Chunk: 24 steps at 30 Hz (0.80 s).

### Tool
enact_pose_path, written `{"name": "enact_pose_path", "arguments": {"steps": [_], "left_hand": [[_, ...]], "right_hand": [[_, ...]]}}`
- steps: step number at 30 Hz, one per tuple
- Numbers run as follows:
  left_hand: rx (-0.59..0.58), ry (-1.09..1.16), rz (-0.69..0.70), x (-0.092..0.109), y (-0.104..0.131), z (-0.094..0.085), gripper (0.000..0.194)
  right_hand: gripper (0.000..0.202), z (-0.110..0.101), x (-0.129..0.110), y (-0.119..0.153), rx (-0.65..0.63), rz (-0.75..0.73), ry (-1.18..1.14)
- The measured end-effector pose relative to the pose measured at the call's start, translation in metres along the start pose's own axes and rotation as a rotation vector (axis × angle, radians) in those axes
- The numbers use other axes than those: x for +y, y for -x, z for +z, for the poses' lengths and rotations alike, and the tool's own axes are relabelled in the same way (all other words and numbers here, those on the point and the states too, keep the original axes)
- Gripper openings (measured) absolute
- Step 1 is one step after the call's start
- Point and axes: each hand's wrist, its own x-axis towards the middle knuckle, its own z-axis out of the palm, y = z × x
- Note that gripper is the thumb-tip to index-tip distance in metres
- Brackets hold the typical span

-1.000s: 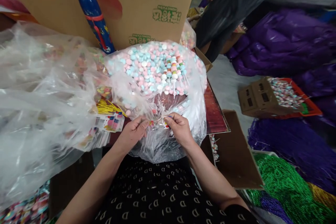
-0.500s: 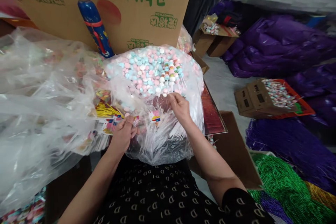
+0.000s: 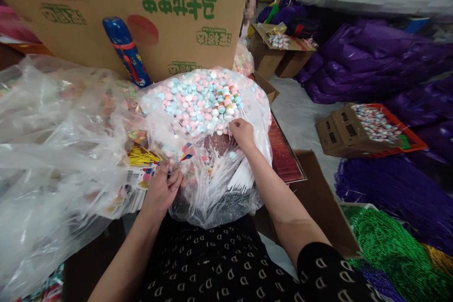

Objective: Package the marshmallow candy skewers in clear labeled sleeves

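My right hand is pinched near the lower ends of the white sticks of some candy skewers, which lie on pink, blue and white candies in a clear bag. What its fingertips grip is too small to tell. My left hand is closed at the bag's left edge, beside yellow twist ties and printed cards; its hold is hidden. A small printed piece sits between the hands. White sticks lie in the front part of the bag.
A large carton and a blue bottle stand behind the bag. Crumpled plastic covers the left. To the right are an open box, a red crate, purple bags and green strands. A person is partly visible behind.
My left hand has moved slightly left and down, and the printed piece between my hands has shifted left and tilted. My right hand stays by the skewers. A person has come into view behind the carton.
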Motion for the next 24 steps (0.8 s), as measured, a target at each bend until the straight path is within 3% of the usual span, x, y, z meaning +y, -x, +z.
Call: {"name": "enact_pose_path", "arguments": {"steps": [3,6,10,16,24], "left_hand": [[0.022,0.057,-0.064,0.002,-0.002,-0.001,0.045],[0.034,0.068,-0.074,0.003,-0.002,-0.002,0.046],[-0.002,0.056,-0.063,0.0,-0.001,-0.006,0.049],[-0.043,0.02,-0.076,-0.002,0.001,-0.006,0.052],[-0.024,0.0,-0.128,0.0,0.004,0.007,0.063]], "right_hand": [[0.015,-0.006,0.004,0.009,0.023,-0.02,-0.087],[0.014,-0.018,0.008,0.032,0.032,-0.068,-0.372],[0.019,-0.043,0.012,0.073,-0.112,-0.11,-0.663],[0.017,-0.073,0.018,0.117,-0.216,-0.135,-0.64],[0.017,-0.081,0.024,0.126,-0.263,-0.233,-0.482]]}}
